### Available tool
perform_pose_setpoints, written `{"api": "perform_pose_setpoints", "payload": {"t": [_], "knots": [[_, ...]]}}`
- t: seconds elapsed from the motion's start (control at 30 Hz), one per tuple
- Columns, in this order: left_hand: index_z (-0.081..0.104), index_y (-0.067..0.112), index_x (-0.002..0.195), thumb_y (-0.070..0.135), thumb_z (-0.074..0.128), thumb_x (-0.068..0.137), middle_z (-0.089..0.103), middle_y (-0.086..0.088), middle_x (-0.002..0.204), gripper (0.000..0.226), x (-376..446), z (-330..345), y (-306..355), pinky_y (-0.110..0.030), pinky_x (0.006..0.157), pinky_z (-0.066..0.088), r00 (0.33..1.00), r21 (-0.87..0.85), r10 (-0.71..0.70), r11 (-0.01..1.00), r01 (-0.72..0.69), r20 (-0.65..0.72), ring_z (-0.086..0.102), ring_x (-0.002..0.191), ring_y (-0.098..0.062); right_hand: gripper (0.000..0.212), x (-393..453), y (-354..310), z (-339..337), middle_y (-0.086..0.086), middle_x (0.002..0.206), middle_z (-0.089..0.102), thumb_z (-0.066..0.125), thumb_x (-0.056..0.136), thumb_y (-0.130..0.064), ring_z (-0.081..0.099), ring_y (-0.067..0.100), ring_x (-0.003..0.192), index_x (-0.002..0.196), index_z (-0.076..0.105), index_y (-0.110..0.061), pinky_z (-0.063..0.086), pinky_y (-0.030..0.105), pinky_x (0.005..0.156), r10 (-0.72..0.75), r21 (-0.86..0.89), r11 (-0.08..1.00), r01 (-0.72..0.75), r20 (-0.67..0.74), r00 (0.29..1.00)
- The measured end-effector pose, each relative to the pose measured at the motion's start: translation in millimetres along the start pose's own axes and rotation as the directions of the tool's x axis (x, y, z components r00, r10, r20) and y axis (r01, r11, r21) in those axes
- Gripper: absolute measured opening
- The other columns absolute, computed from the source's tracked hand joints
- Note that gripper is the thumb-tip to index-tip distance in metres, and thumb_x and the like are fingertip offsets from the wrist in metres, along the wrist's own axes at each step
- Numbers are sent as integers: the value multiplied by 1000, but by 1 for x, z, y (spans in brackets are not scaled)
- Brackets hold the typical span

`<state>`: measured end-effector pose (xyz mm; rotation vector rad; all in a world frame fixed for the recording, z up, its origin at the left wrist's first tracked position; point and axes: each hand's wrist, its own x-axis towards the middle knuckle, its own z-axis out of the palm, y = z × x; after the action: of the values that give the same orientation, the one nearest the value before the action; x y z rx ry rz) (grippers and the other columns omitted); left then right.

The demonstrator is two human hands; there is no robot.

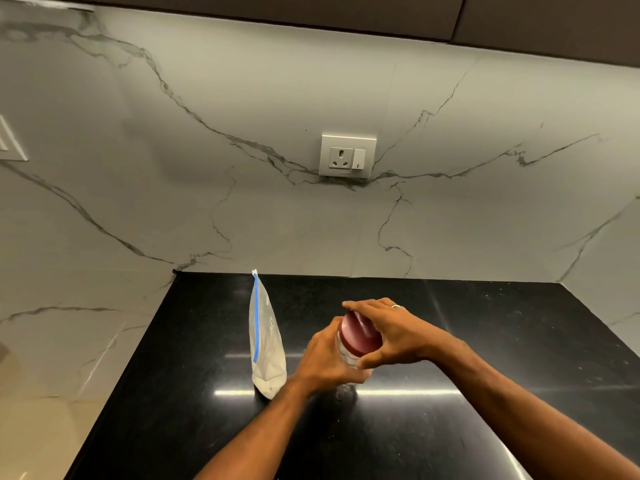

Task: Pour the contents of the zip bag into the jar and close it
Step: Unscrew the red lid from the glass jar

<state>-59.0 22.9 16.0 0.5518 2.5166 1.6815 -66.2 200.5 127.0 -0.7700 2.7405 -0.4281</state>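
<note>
A clear zip bag (266, 344) with a blue zip strip stands upright on the black counter, with pale powder in its bottom part. Right of it stands a clear jar (347, 355) with a dark red lid (358, 336) on top. My left hand (327, 362) grips the jar's body from the left. My right hand (388, 329) is curled over the lid, thumb at the front and fingers across its top. The jar's lower part is mostly hidden behind my left hand.
The black counter (450, 341) ends at a marble wall behind and a pale marble surface (69, 358) on the left. A wall socket with a switch (347, 155) sits above the counter.
</note>
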Motion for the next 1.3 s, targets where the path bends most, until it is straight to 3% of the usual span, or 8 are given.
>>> {"api": "perform_pose_setpoints", "payload": {"t": [0.23,0.47,0.57,0.67,0.77,0.93,1.13,1.3], "knots": [[40,36,134,45,90,61,61,11,122,90,1,3,9,-19,88,56,999,43,30,999,-29,-29,64,106,-9,81,-1,-27,6,0,133,50,67,75,-66,50,17,117,138,42,-21,49,29,93,153,-121,975,-186,-239,959],[39,32,140,49,89,61,58,10,132,95,-14,-3,0,-24,103,50,1000,-3,17,1000,-17,0,59,122,-9,83,-7,-28,-6,-8,145,41,80,73,-38,31,15,136,143,35,-33,38,36,108,-143,-114,983,144,22,990],[41,30,138,47,90,62,61,9,127,92,-14,-6,1,-26,98,54,1000,12,24,1000,-24,-20,63,116,-10,93,-8,-28,-3,-5,150,36,77,74,-53,33,18,137,148,27,-30,40,35,107,-26,-63,998,24,-28,999],[40,29,138,48,88,63,61,8,125,92,-14,-9,5,-25,94,56,999,43,34,999,-33,-8,64,111,-12,88,-7,-33,3,-1,139,47,65,73,-71,48,17,121,142,37,-24,48,30,97,125,-104,985,-140,-143,982],[39,32,136,49,89,63,59,12,124,90,-17,-9,5,-16,91,54,999,58,42,997,-42,0,63,111,-10,81,-8,-38,4,-3,134,49,69,73,-65,49,16,117,138,42,-24,48,27,93,107,-137,982,-130,-163,981],[36,35,139,50,89,62,58,12,131,94,-19,-6,2,-19,101,49,999,4,49,999,-49,-7,59,120,-8,88,-12,-36,-8,-10,147,37,81,71,-42,30,14,137,144,33,-33,39,36,109,-111,-132,985,112,12,994],[41,33,135,47,88,63,62,10,122,87,-14,-8,6,-19,91,55,997,31,66,997,-65,-29,65,108,-9,91,-13,-42,-9,0,141,48,61,73,-75,51,19,121,143,36,-23,48,31,96,177,-166,966,-196,-126,976],[44,27,136,47,89,62,63,8,123,90,-14,-9,8,-30,94,57,998,30,61,998,-61,-12,64,111,-10,82,-11,-46,-11,-1,138,48,75,75,-55,48,18,120,141,37,-25,48,31,96,140,-119,982,-145,-44,989]]}}
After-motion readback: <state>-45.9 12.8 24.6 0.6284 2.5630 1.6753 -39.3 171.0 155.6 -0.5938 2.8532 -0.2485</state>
